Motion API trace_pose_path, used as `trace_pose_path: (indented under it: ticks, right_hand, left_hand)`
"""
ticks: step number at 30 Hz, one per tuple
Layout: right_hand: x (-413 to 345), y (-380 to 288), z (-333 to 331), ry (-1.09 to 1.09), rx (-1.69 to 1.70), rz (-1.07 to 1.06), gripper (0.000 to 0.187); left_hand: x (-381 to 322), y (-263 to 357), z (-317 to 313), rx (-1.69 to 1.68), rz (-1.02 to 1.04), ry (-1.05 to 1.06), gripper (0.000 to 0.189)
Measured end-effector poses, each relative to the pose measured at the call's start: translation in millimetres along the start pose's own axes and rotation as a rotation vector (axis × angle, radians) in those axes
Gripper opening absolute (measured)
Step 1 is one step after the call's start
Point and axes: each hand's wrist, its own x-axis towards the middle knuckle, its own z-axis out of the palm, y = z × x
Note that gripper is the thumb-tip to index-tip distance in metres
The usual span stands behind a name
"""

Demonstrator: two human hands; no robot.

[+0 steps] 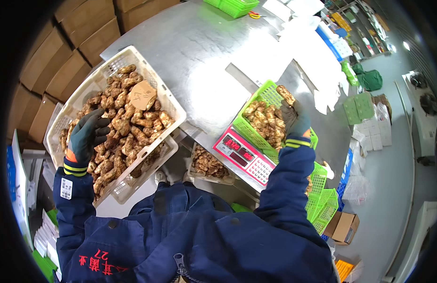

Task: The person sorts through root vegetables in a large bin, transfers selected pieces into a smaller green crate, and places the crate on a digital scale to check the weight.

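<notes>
My left hand (89, 134), in a dark coated glove, hovers over a large white plastic crate (171, 97) heaped with brown mushrooms (121, 125); its fingers are apart and it holds nothing that I can see. A piece of cardboard (143, 95) with handwriting lies on the heap. At the right, my gloved right hand (292, 115) holds a single mushroom (285, 94) above a green plastic basket (255, 136). That basket holds several mushrooms and stands on a red and white digital scale (241, 154) with lit red digits.
A metal table (161, 39) bears the scale. Green baskets (322, 201) stand at the right, more (232, 7) at the far edge beside scissors (255, 15). Below the table is another crate (209, 162) of mushrooms. Cardboard boxes (87, 28) are stacked at the left.
</notes>
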Motion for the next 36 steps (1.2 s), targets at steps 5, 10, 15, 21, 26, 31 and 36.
trace_pose_path:
  ticks: [5, 10, 15, 21, 26, 31, 36]
  right_hand:
    - [-24, 1, 1, -0.326, 0.091, 0.024, 0.024]
    - [-37, 6, 38, -0.160, 0.070, -0.062, 0.014]
    - [-49, 22, 46, -0.225, 0.007, -0.135, 0.013]
    - [-72, 30, 66, -0.538, 0.092, 0.029, 0.027]
    - [-98, 33, 96, -0.443, -0.101, 0.060, 0.027]
    - [-110, 63, 82, -0.624, 0.455, 0.174, 0.027]
    - [-130, 68, 115, -0.486, 0.013, 0.213, 0.025]
  left_hand:
    - [10, 8, 23, 0.048, 0.003, -0.069, 0.041]
    - [9, 12, 27, 0.075, 0.018, -0.066, 0.041]
    - [12, 4, 9, 0.046, 0.005, -0.078, 0.041]
    - [2, 5, 5, 0.056, -0.017, -0.016, 0.040]
    - [12, -2, 5, 0.039, -0.009, -0.036, 0.039]
    - [14, 0, 7, 0.033, -0.011, -0.088, 0.039]
    - [17, -4, 5, 0.040, -0.018, -0.101, 0.040]
